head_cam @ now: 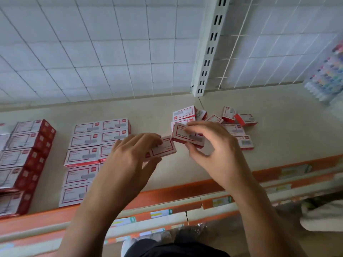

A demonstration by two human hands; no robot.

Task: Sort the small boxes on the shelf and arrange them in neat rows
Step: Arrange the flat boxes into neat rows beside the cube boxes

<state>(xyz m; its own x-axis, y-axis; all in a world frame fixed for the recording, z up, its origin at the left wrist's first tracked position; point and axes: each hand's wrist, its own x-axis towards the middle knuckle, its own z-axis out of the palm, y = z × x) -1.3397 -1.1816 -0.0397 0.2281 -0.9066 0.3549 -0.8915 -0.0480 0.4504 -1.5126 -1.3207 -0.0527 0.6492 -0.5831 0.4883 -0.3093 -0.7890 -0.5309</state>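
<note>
**Desk:** What is seen at the shelf (148, 112)?

**Caption:** Two bare hands are shown over its pale surface. A flat box (164, 148), white with a red frame, is pinched by the left hand (130, 154), with the fingers curled over its top and the thumb at its near edge. A second box (187, 135) of the same print is gripped by the right hand (209, 145), with the fingers curled over the far edge and the thumb on the near one. It is held tilted, its label turned up to the camera.

**Desk:** How are the two boxes placed to one another?

**Caption:** They are held close together, corner near corner, above the bare middle of the shelf. Whether they touch cannot be told.

**Desk:** And the rest of the stock?

**Caption:** Neat rows (87, 154) of the same small boxes are laid flat to the left, two across, partly hidden by the left forearm. A loose heap (232, 125) is seen behind and to the right of the right hand, some boxes flat, some on edge. Further left, taller stacks (26, 154) with red sides are cut off by the frame.

**Desk:** What is seen around it?

**Caption:** The shelf is backed by a white wire grid (92, 43) and a slotted upright (209, 47). Its front is trimmed with an orange strip (167, 193). Clear packets (326, 75) are seen at far right, their coloured contents too blurred to be named.
</note>
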